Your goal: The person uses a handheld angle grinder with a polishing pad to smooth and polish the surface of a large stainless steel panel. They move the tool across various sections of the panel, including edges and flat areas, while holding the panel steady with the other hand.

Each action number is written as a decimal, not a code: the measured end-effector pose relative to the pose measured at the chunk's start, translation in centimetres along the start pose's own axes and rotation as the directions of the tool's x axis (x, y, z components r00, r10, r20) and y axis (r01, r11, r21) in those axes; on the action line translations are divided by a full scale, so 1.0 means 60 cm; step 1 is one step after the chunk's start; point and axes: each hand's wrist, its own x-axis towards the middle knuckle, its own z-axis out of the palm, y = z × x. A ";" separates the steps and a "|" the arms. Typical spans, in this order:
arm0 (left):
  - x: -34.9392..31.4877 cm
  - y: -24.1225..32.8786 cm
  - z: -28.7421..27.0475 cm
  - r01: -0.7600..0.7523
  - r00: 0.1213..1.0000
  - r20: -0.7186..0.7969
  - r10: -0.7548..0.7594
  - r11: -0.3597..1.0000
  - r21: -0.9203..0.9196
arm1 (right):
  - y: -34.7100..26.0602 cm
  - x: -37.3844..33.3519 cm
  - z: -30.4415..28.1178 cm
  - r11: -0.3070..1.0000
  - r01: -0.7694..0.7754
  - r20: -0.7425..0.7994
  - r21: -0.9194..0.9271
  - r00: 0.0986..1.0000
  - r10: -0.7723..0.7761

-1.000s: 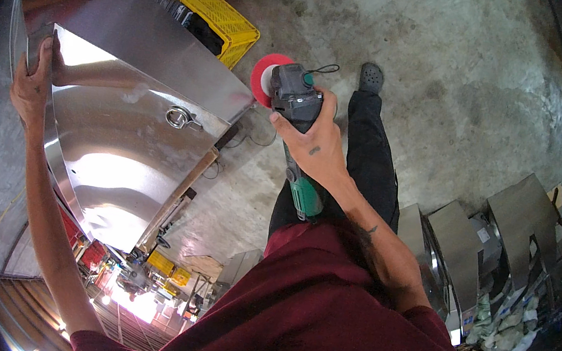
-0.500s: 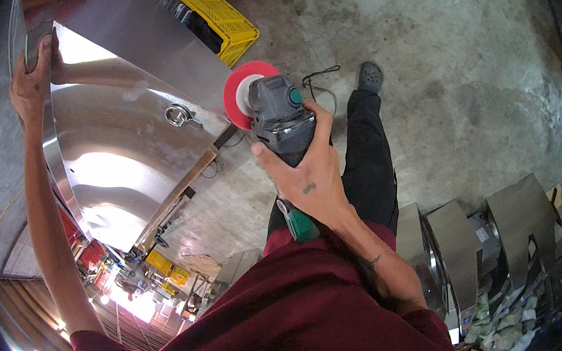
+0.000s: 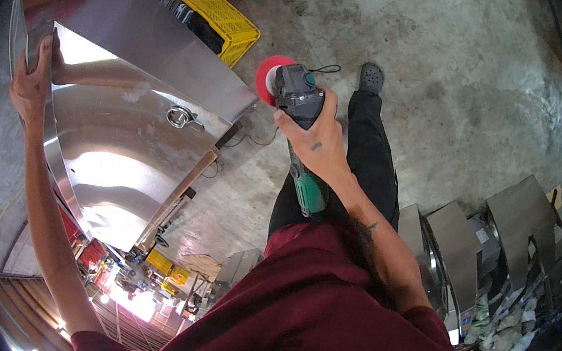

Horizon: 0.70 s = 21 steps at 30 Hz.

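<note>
A shiny bent sheet-metal panel (image 3: 111, 130) stands at my left, with a round metal ring latch (image 3: 179, 117) on its face. At its upper left edge my left hand (image 3: 30, 83) grips the metal, thumb and fingers on either side of the rim. My right hand (image 3: 318, 141) is wrapped round the body of a grey and green angle grinder (image 3: 300, 97). The grinder's red disc (image 3: 269, 76) is close to the right-hand corner of the panel's flat upper face; whether they touch I cannot tell.
A yellow plastic crate (image 3: 207, 8) sits on the concrete floor (image 3: 440, 76) beyond the panel. A wooden strip (image 3: 180, 195) runs along the panel's near right side. Several sheet-metal pieces (image 3: 451, 245) stand at the right. A dark cord (image 3: 325, 69) lies near the grinder.
My right hand has carried the grinder farther from my body and a little to the right, showing more of its green rear end. My left hand and the panel have stayed put.
</note>
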 end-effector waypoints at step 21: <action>0.005 0.028 -0.030 0.137 0.989 0.074 -0.129 0.983 -0.121 | -0.049 -0.030 -0.008 0.993 0.019 0.069 0.118 0.997 -0.027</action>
